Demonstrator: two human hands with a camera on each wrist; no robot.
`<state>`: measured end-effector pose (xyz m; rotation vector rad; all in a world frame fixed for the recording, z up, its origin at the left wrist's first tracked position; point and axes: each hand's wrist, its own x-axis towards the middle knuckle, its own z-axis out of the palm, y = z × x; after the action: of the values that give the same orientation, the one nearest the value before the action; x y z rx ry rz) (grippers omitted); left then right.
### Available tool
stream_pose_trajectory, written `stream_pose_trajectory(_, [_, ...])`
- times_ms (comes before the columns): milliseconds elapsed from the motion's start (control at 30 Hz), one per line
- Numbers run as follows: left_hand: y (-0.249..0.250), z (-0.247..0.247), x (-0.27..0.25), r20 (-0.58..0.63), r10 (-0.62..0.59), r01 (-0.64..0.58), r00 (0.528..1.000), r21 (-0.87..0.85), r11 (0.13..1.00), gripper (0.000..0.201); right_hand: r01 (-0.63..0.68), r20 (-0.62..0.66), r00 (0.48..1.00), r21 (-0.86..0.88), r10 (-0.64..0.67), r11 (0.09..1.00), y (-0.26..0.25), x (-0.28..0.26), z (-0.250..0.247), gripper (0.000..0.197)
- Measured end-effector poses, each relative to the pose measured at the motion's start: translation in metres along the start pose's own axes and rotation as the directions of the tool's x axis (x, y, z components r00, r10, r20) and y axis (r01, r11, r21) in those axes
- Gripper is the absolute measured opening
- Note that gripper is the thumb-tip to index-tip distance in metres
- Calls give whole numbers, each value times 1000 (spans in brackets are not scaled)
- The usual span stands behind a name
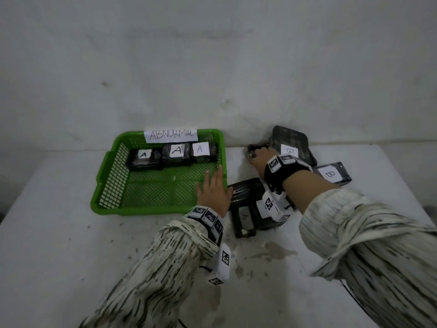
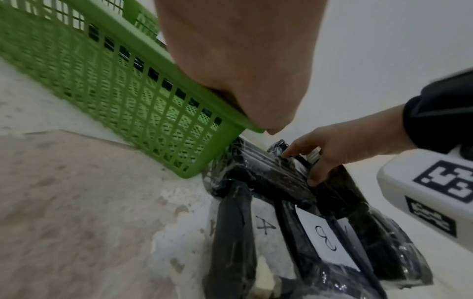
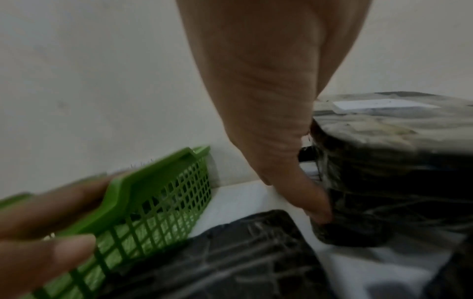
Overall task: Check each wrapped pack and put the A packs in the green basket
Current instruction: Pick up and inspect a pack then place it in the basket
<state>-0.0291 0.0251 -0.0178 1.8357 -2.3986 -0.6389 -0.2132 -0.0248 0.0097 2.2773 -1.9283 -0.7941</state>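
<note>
Partly hidden: pack [image 1: 254,150] gripped by right hand [image 1: 261,159], label unseen. Left hand [image 1: 214,190] flat, fingers straight, over green basket [image 1: 104,181] tagged "ABNORMAL" [image 1: 171,134].

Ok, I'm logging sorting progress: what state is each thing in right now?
Green plastic mesh basket: upright, holding three packs.
Three wrapped A packs: inside the basket, along its far wall.
Fourth wrapped A pack: on the table, outside.
Left hand: open, over basket's right corner.
Right hand: grips dark wrapped pack, label hidden.

Green basket [image 1: 104,185] w/ 3 A packs [image 1: 176,153] at rear; others [image 1: 246,209] beside.
</note>
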Motion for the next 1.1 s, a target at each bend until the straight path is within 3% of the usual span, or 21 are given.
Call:
stream_pose_trajectory(233, [1, 1, -2, -1, 6, -5, 1000, 58, 998, 62, -19, 19, 999, -275, 25, 961, -2, 6, 19, 42])
stream_pose_trajectory(367, [2, 1, -2, 4, -4, 4, 1000, 53, 999, 62, -14, 42, 999, -305, 28, 952, -7, 8, 12, 42])
stream_pose_trajectory(500, [1, 3, -1, -6, -10, 10, 1000, 51, 999, 62, -78, -39, 997, -115, 74, 990, -9, 9, 10, 59])
stream_pose_trajectory(633, [0, 4, 1, -4, -15, 15, 1000, 32, 999, 63, -177, -108, 971, 265, 211, 948, 2, 4, 4, 52])
stream_pose_trajectory(767, [-1, 1, 5, 6, -35, 35, 999, -73, 997, 66, -160, -180, 897, 719, 403, 677, 19, -5, -10, 57])
stream_pose_trajectory(900, [-8, -15, 14, 15, -16, 19, 1000, -262, 965, 55, 95, -262, 814, 940, 519, 327, 21, -20, -27, 64])
stream_pose_trajectory(1000, [-13, -34, 12, -61, 53, -74, 997, -414, 907, 49, 148, -138, 833, 989, 536, 25, 1, -31, -35, 68])
stream_pose_trajectory(1100, [-12, -53, -4, -97, 146, -174, 985, -648, 741, 49, 110, 53, 850, 955, 524, -276, -22, -38, -37, 71])
